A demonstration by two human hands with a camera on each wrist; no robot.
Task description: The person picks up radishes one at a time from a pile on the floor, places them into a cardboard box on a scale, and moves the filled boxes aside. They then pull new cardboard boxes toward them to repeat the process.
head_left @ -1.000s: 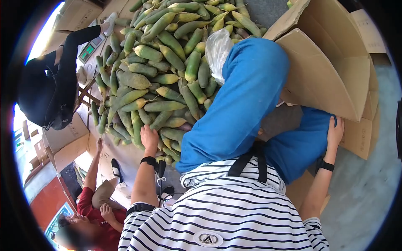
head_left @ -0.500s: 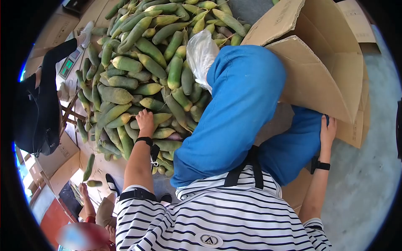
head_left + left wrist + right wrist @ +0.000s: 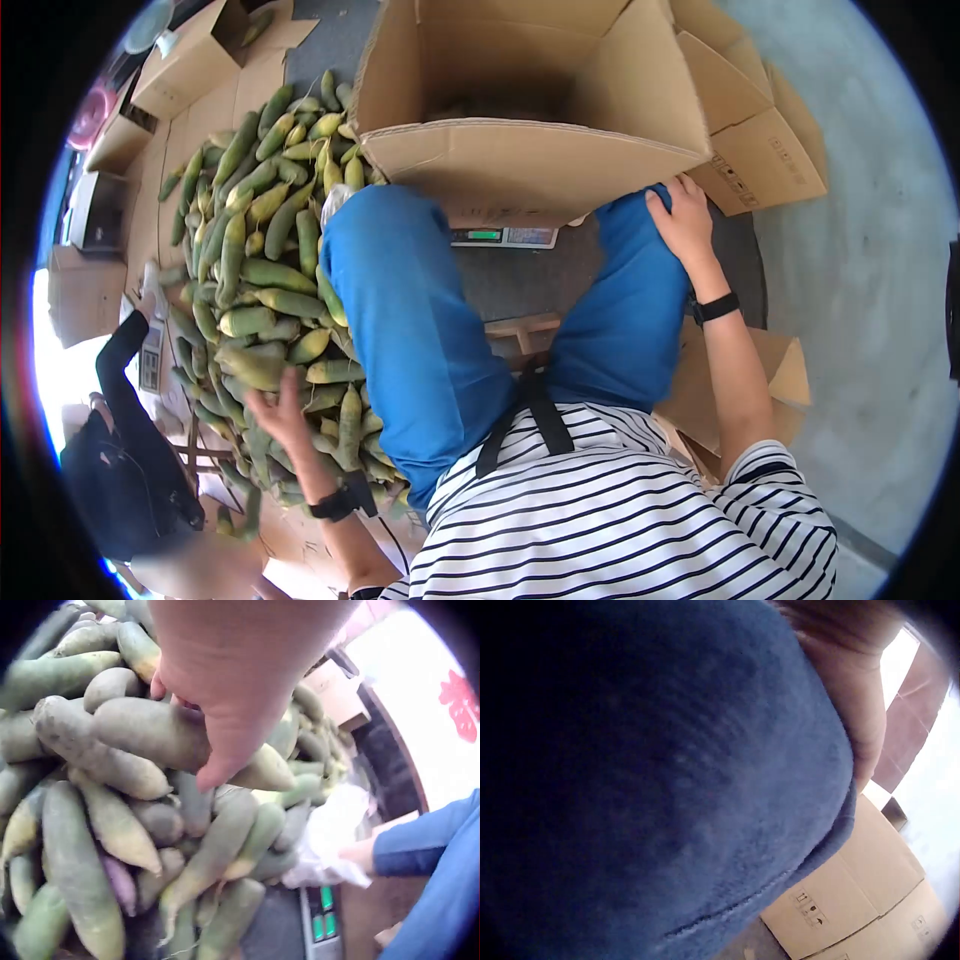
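My left hand (image 3: 282, 412) is over the lower part of a large pile of green radishes (image 3: 285, 275). In the left wrist view, the thumb and fingers of this hand (image 3: 236, 694) grip a long green radish (image 3: 146, 733) around its middle, with more radishes (image 3: 79, 862) beneath it. My right hand (image 3: 683, 220) rests on the blue-trousered knee (image 3: 635, 225), fingers spread and relaxed. Up close in the right wrist view, blue cloth (image 3: 705, 765) hides the fingers of that hand (image 3: 851, 682).
A big cardboard box (image 3: 540, 165) stands open in front of the knees, above a scale (image 3: 505, 237). Another carton (image 3: 750, 150) lies to its right. At the left are a person in black (image 3: 125, 475), a second scale (image 3: 150, 365) and more cartons (image 3: 190, 65).
The head view has turned, bringing the open box to the centre. My left hand, among the radishes before, now has one in its grip. My right hand has stayed on the knee.
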